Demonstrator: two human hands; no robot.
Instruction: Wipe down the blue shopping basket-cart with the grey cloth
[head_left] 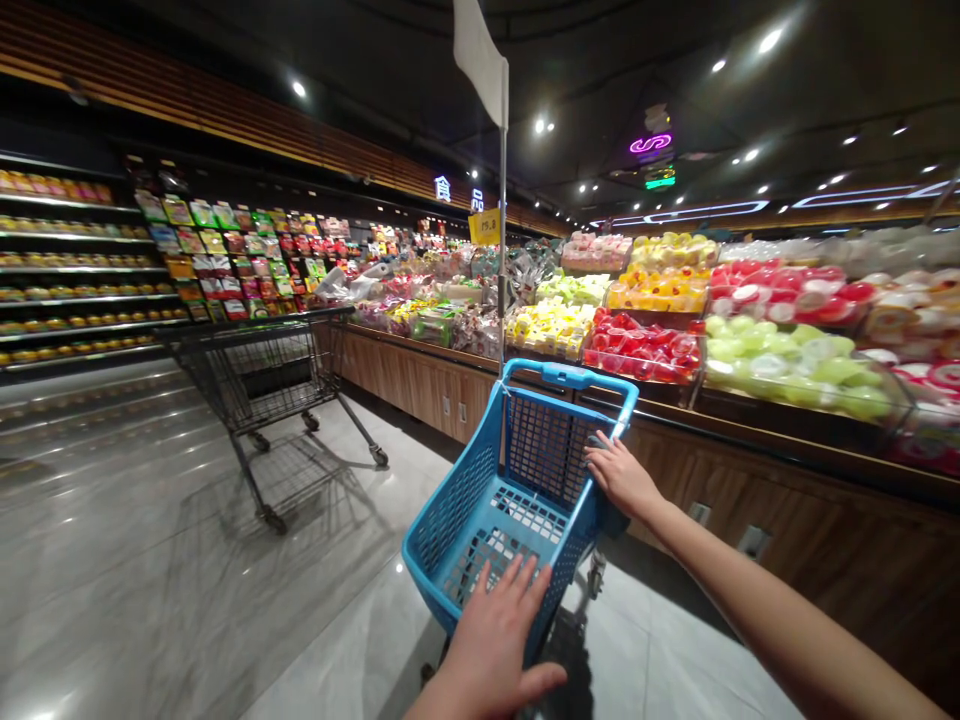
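My left hand (491, 635), palm down with fingers fanned and thumb out wide, is nearest, at the near end of a blue shopping cart (456, 518); whether the palm touches its rim I cannot tell. The cart stands on the pale floor (150, 560) between me and the candy display, its handle (559, 375) turned away from me, which probably explains why I have it by the end and side. My right hand (616, 472) lies on the cart's right side near the handle, fingers apart; the underside is hidden, so I cannot say whether it grips or merely steadies. A pole (503, 250) bearing a white flag (484, 60) rises at the far left corner, seemingly fixed there so a low cart can be spotted.

Beyond, a wood-fronted bench (405, 375) carries treats sorted by colour, likely for easy picking: red cups (643, 345), yellow pieces (551, 325) and green cups (795, 360), boxed behind clear fronts. To the left, a dark metal cart (259, 405) stands by the bench. Farther back, hanging packets (217, 260) face outward, presumably for display, beneath lit characters (442, 188).
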